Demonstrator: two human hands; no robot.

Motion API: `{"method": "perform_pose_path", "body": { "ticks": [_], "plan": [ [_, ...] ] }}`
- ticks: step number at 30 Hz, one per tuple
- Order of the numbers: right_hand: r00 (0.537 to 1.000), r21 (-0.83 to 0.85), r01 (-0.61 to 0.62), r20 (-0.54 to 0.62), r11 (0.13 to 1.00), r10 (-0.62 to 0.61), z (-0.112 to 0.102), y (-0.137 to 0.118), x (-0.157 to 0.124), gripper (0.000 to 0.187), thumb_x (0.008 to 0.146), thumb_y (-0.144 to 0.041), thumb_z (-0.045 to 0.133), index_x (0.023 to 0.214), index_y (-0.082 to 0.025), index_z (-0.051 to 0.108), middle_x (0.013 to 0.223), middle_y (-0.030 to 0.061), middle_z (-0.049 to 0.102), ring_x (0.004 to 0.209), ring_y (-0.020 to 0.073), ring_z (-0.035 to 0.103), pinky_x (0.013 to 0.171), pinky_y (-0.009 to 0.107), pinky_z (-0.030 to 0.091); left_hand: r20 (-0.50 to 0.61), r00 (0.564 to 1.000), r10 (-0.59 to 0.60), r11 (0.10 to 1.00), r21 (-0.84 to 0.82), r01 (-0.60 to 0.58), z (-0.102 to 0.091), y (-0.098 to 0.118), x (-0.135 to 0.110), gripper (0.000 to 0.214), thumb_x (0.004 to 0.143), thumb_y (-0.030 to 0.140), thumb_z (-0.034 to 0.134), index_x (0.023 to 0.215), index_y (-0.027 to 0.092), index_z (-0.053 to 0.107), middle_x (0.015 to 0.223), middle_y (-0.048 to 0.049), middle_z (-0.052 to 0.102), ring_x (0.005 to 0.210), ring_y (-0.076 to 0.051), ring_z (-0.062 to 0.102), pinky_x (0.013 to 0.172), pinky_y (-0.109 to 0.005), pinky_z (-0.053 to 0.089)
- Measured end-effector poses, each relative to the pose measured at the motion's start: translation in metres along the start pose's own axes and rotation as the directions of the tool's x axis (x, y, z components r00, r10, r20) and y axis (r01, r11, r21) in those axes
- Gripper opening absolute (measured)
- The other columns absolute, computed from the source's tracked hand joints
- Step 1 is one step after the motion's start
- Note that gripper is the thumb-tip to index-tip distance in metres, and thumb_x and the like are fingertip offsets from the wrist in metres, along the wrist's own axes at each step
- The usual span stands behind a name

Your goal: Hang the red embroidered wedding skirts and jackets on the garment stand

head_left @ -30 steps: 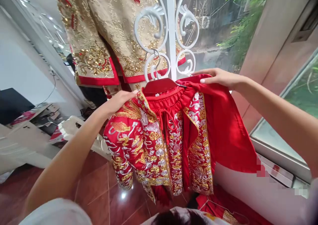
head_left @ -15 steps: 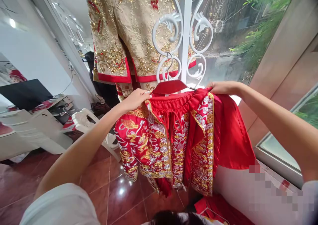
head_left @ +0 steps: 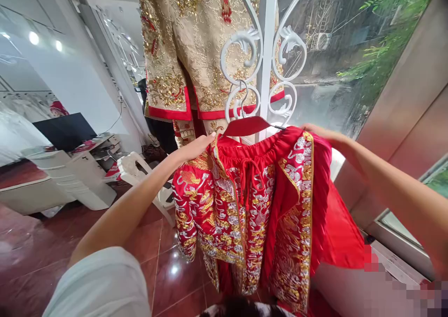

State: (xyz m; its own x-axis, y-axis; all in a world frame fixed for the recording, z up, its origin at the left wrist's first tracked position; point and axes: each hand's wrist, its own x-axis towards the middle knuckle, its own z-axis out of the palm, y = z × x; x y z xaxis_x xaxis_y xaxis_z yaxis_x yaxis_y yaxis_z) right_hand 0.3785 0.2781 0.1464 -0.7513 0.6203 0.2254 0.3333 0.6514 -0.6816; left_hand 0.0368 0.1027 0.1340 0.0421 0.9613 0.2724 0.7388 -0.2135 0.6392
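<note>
Beyond and above both grips we see a gold coat (head_left: pixel 206 60), partly behind a white rack (head_left: pixel 268 37). Our red jacket (head_left: pixel 224 205) hangs between and below the grips, its front parted around a red skirt (head_left: pixel 259 219). Our left hand (head_left: pixel 200 147) is closed on one side of its collar; our right hand (head_left: pixel 321 134), fingers partly hidden, is closed on the other. Between the grips sits a red hanger (head_left: pixel 245 127), and just below them a red cord (head_left: pixel 249 163) is tied in a bow.
</note>
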Motion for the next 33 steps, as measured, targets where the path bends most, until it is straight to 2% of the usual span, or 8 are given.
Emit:
{"method": "perform_pose_path", "body": {
  "ticks": [5, 9, 14, 17, 19, 23, 28, 33],
  "plan": [
    [0.857, -0.435, 0.007, -0.461, 0.901, -0.229, 0.005, -0.034, -0.003, 0.030, 0.079, -0.029, 0.050, 0.096, -0.017, 0.072, 0.098, 0.0085, 0.071, 0.094, 0.0280, 0.063, 0.084, 0.039, 0.047, -0.221, 0.973, 0.072, 0.952, 0.306, -0.001, 0.010, 0.012, -0.027, 0.061, 0.085, 0.065, 0.033, 0.080, 0.013, 0.063, 0.059, -0.0014, 0.055, 0.058, -0.016, 0.049, 0.060, -0.027, 0.039],
    [0.752, -0.500, -0.011, -0.575, 0.866, -0.322, 0.023, -0.047, -0.007, 0.037, 0.085, -0.028, 0.043, 0.111, -0.020, 0.068, 0.110, 0.0093, 0.067, 0.109, 0.0312, 0.058, 0.095, 0.044, 0.043, -0.277, 0.953, 0.124, 0.941, 0.337, -0.025, 0.012, 0.019, -0.040, 0.046, 0.085, 0.055, 0.044, 0.098, 0.015, 0.064, 0.069, -0.0009, 0.060, 0.062, -0.015, 0.051, 0.066, -0.026, 0.038],
    [0.984, -0.056, -0.057, -0.172, 0.997, 0.046, 0.017, -0.034, 0.005, 0.038, 0.073, -0.051, 0.060, 0.083, -0.016, 0.071, 0.081, 0.0096, 0.071, 0.077, 0.0257, 0.065, 0.074, 0.040, 0.053, -0.234, 0.963, -0.131, 0.978, -0.192, 0.086, 0.000, 0.018, -0.010, 0.040, 0.079, 0.051, 0.050, 0.066, 0.015, 0.063, 0.060, -0.0035, 0.061, 0.061, -0.017, 0.056, 0.063, -0.029, 0.044],
    [0.961, 0.051, -0.203, 0.201, 0.978, 0.189, 0.011, -0.029, 0.012, 0.039, 0.065, -0.055, 0.066, 0.065, -0.015, 0.065, 0.064, 0.0085, 0.068, 0.061, 0.0192, 0.058, 0.063, 0.034, 0.051, 0.040, 0.960, -0.277, 0.873, -0.407, 0.269, -0.007, 0.019, 0.015, 0.034, 0.072, 0.049, 0.060, 0.067, 0.016, 0.065, 0.059, -0.0053, 0.063, 0.062, -0.020, 0.060, 0.062, -0.033, 0.048],
    [0.963, 0.010, -0.204, 0.182, 0.979, 0.199, 0.011, -0.028, 0.016, 0.039, 0.061, -0.052, 0.070, 0.055, -0.015, 0.060, 0.057, 0.0077, 0.065, 0.056, 0.0157, 0.053, 0.062, 0.031, 0.049, 0.103, 0.944, -0.313, 0.855, -0.403, 0.328, -0.008, 0.021, 0.023, 0.026, 0.068, 0.042, 0.066, 0.066, 0.016, 0.066, 0.058, -0.0050, 0.064, 0.061, -0.020, 0.061, 0.061, -0.033, 0.048],
    [0.992, -0.109, -0.107, -0.075, 0.988, 0.099, 0.016, -0.030, 0.016, 0.031, 0.068, -0.042, 0.066, 0.065, -0.011, 0.066, 0.069, 0.0098, 0.069, 0.066, 0.0173, 0.055, 0.071, 0.030, 0.048, -0.234, 0.960, -0.150, 0.982, -0.150, 0.117, 0.001, 0.021, 0.017, 0.026, 0.076, 0.037, 0.059, 0.065, 0.015, 0.065, 0.058, -0.0023, 0.062, 0.065, -0.018, 0.060, 0.065, -0.030, 0.046],
    [0.899, -0.305, 0.195, -0.324, 0.932, -0.294, 0.021, -0.036, 0.006, 0.037, 0.079, -0.040, 0.058, 0.099, -0.012, 0.072, 0.107, 0.0131, 0.068, 0.096, 0.0245, 0.060, 0.088, 0.033, 0.045, -0.535, 0.810, 0.242, 0.969, 0.179, -0.171, 0.010, 0.018, -0.006, 0.028, 0.085, 0.034, 0.050, 0.092, 0.015, 0.070, 0.094, -0.0053, 0.071, 0.093, -0.018, 0.061, 0.085, -0.028, 0.044],
    [0.978, -0.154, 0.087, 0.202, 0.984, -0.054, 0.012, -0.046, 0.020, 0.029, 0.070, -0.033, 0.065, 0.089, -0.011, 0.069, 0.091, 0.0107, 0.071, 0.079, 0.0192, 0.062, 0.077, 0.030, 0.049, -0.233, 0.972, 0.030, 0.999, -0.031, -0.038, -0.014, 0.026, 0.009, 0.021, 0.076, 0.026, 0.056, 0.081, 0.012, 0.070, 0.083, -0.0069, 0.069, 0.085, -0.021, 0.062, 0.083, -0.035, 0.047]
  ]
}}
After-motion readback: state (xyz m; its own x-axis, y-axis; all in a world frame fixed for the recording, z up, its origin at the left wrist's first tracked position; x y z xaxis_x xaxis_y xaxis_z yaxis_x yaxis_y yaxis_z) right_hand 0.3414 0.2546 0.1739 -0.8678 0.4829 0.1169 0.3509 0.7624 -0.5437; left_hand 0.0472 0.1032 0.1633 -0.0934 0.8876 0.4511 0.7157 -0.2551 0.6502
